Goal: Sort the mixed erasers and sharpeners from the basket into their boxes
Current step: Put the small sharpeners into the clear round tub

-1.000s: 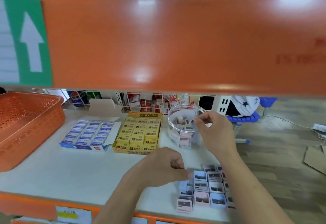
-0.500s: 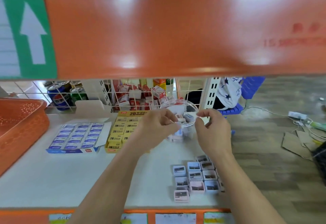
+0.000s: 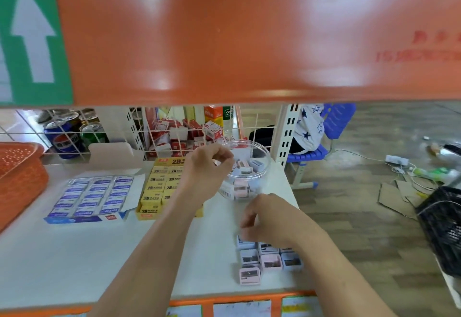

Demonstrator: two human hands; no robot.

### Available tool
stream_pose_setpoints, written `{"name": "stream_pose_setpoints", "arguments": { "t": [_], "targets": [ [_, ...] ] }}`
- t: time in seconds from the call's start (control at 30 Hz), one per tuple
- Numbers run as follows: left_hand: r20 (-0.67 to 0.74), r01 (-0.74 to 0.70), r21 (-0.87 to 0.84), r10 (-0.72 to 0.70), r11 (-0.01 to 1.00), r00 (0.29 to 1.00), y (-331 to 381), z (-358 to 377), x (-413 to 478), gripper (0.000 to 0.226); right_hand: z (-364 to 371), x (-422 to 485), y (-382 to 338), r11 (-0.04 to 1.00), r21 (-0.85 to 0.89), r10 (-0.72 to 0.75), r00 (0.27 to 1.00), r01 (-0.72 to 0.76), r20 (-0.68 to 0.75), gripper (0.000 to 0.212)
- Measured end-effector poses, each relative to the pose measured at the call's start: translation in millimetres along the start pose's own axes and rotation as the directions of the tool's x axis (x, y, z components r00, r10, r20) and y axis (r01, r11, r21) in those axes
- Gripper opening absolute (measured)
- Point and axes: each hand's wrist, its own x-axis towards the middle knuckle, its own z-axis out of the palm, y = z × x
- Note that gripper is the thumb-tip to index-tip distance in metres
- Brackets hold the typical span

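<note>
Left hand (image 3: 208, 169) was held at the near-left rim of the clear round plastic tub (image 3: 260, 182), fingers curled tight together. Whether they pinched anything could not be told, since the fingertips were blurred. The tub stood toward the back right corner of the white shelf (image 3: 74, 254) and held a heap of small pink and pale-blue plastic sharpeners (image 3: 243, 187). Right hand (image 3: 268, 219) hung with fingers curled downward over the loose cluster of pink and blue sharpeners (image 3: 270, 263) lying near the front right corner of the shelf. Its fingertips were at the cluster's back row, and contact or hold could not be told. One pink sharpener (image 3: 249, 275) lay at the cluster's front left. The open yellow cardboard box of 2B erasers (image 3: 156, 192) sat mid-shelf, partly behind the left wrist. The open blue-and-white box of erasers (image 3: 92, 197) sat just beside it to the left. The orange perforated plastic basket (image 3: 22, 182) stood at the shelf's left edge.
</note>
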Motion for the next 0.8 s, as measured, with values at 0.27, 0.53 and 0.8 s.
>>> {"name": "stream_pose_setpoints", "arguments": {
  "t": [0.27, 0.53, 0.8],
  "targets": [
    [-0.037, 0.02, -0.02, -0.021, 1.0, 0.999, -17.9, -15.9, -17.1, 0.008, 8.2, 12.0, -13.1, 0.995, -0.095, -0.018, 0.998, 0.024, 0.057, 0.011],
    [0.076, 0.076, -0.032, -0.074, 0.997, 0.994, -37.2, -20.0, -32.9, 0.009, -13.6, 23.5, -12.4, 0.923, 0.354, -0.089, 0.977, 0.154, -0.193, 0.011],
    [0.221, 0.104, 0.027, -0.107, 0.994, 0.969, -42.4, -15.7, -47.3, 0.011, -23.9, 42.6, -10.1, 0.865, 0.489, 0.207, 0.809, 0.111, -0.549, 0.011]
  ]
}}
